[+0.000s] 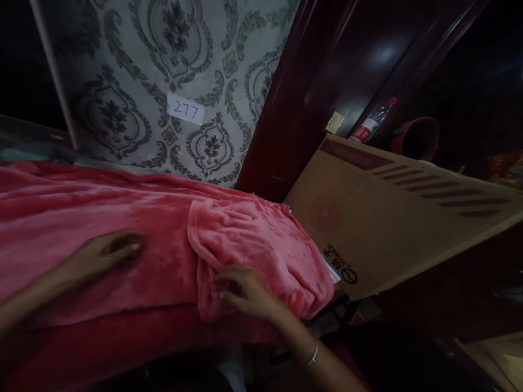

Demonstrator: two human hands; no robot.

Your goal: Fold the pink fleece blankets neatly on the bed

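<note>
A pink-red plush blanket (155, 267) is spread over a long raised surface, with a thick folded-over part (253, 234) at its right end. Above the flat stretch on the left is my left hand (112, 247), its fingers loosely bent and a little blurred, thumb apart, holding nothing I can see. My right hand (245, 291) is at the front edge of the folded part. Its fingers are curled loosely, with a gap between thumb and forefinger; the fingertips are close to or touching the cloth. A thin bracelet circles the right wrist.
A large cardboard box (368, 218) leans at the right, past the blanket's end. Behind it stand a dark red wooden panel (294, 109) and a plastic bottle (371, 122). A paper marked 277 (185, 109) is on the patterned wall (220, 71).
</note>
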